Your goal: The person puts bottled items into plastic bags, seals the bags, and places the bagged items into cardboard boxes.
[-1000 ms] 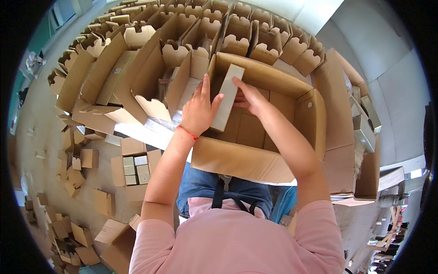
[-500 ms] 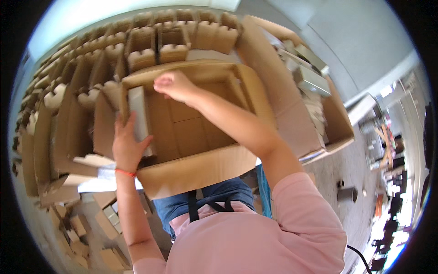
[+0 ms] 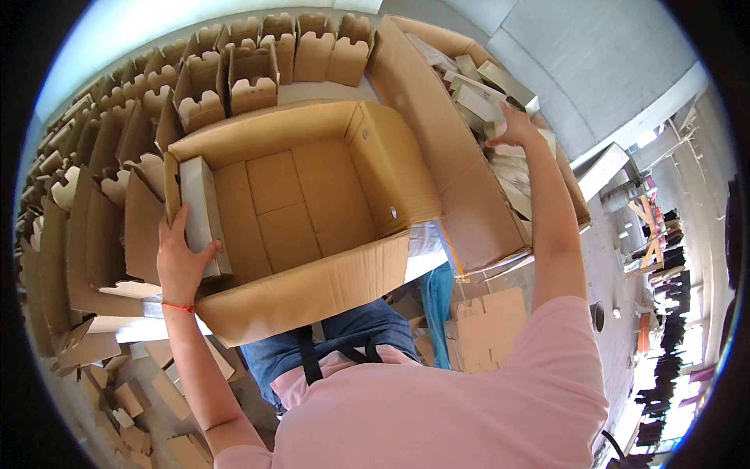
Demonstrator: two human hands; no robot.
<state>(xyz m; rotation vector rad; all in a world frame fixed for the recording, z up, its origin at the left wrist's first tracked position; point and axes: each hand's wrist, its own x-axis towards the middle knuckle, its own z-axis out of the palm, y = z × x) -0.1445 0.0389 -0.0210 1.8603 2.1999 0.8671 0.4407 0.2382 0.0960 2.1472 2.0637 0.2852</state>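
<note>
Carton [image 3: 312, 203] sits open among folded cardboard boxes [image 3: 258, 70], concrete floor [image 3: 617, 258] beyond.

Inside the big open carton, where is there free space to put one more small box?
The carton floor is bare from the pale flat box standing against its left wall, held by the left hand, across to the right wall. The right-hand carton is crowded with small boxes where the right hand reaches.

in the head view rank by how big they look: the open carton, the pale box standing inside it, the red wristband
1. open carton, by far the largest.
2. pale box, standing at the carton's left wall, under the left hand.
3. red wristband, a thin line.
</note>
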